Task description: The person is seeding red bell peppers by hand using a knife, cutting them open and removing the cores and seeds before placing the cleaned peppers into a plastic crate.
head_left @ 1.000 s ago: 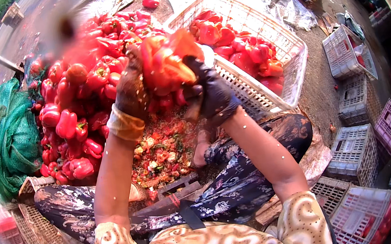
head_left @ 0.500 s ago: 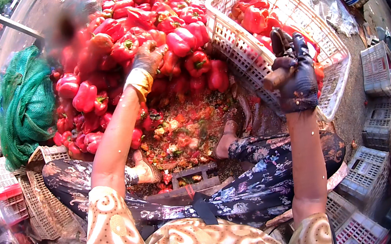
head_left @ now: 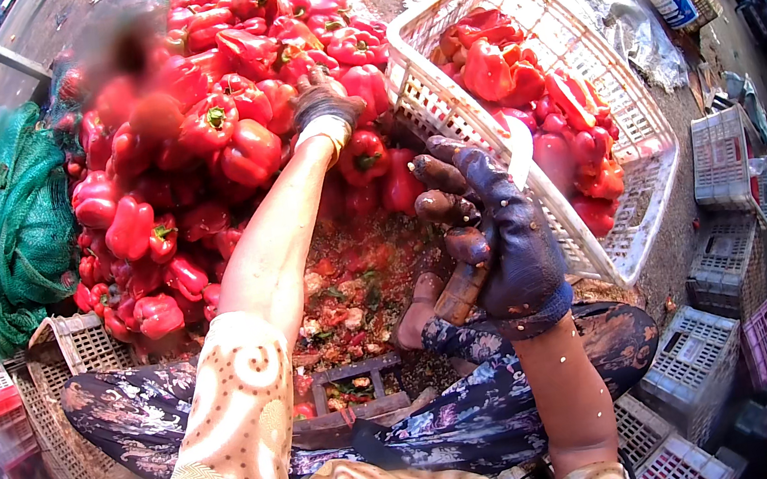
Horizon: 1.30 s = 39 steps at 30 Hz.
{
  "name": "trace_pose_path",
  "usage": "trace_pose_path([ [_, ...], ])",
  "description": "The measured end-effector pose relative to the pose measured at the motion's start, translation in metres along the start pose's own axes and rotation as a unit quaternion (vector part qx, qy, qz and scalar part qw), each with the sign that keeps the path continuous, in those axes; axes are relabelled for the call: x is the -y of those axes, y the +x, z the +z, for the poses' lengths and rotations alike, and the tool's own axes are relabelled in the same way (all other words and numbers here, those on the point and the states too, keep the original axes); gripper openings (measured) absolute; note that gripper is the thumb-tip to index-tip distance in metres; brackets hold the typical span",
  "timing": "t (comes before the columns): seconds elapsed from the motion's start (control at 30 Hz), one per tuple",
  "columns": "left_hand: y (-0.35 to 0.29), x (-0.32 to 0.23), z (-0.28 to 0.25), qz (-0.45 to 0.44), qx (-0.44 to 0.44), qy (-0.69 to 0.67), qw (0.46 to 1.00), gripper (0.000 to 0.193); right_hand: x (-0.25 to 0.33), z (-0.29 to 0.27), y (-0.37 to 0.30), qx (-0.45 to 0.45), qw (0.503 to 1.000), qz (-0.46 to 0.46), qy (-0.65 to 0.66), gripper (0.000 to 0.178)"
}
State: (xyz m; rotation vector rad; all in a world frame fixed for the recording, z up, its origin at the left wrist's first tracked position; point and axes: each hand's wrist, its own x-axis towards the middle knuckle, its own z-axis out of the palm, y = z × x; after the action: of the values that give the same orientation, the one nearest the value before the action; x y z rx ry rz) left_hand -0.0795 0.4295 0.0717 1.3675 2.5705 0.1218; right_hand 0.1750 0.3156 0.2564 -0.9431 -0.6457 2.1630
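Ahead of me rises a big heap of red bell peppers (head_left: 251, 150). My left hand (head_left: 324, 105), in a dark glove with a pale cuff, reaches onto the heap's right side and touches peppers there; its fingertips are lost among them. Dark and wet-looking, the glove on my right hand (head_left: 511, 230) is curled around a knife (head_left: 459, 296) with a wooden handle. Its pale curved blade shows past the fingers, beside a white plastic crate (head_left: 625, 265). Opened red peppers (head_left: 492, 70) lie inside that crate.
Seeds and pepper scraps (head_left: 341, 285) cover the ground between my feet, near a small wooden frame (head_left: 393, 402). Green netting (head_left: 19, 224) is bunched at the left. Stacked crates (head_left: 707, 350) stand at the right, and a tan crate (head_left: 96, 337) at the left.
My left hand has moved to the right across the heap. My right hand has come down and left, from over the crate to its near left side, still holding the knife. The view has shifted slightly.
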Motion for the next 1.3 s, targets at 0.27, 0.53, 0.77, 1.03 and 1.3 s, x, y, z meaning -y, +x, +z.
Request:
trace_pose_path([
  [0.27,-0.099,0.046,-0.057,0.083,0.022,-0.739,0.668,0.084,-0.023,0.007,0.003,-0.039,0.974,-0.085,-0.208,0.041],
  [0.53,-0.247,0.052,-0.124,0.178,0.052,-0.717,0.672,0.086,-0.049,0.024,-0.002,0.124,0.949,-0.060,-0.285,0.049],
  [0.77,-0.269,0.073,-0.129,0.181,0.009,-0.812,0.556,0.083,-0.060,0.044,-0.005,0.236,0.827,-0.310,-0.405,0.058],
  [1.03,-0.269,0.094,-0.131,0.187,-0.173,-0.662,0.705,0.111,-0.044,0.071,-0.032,0.227,0.861,-0.055,-0.452,0.017],
  [1.3,-0.271,0.092,-0.122,0.210,-0.215,-0.589,0.750,0.103,-0.060,0.070,-0.022,0.277,0.858,0.113,-0.417,0.024],
])
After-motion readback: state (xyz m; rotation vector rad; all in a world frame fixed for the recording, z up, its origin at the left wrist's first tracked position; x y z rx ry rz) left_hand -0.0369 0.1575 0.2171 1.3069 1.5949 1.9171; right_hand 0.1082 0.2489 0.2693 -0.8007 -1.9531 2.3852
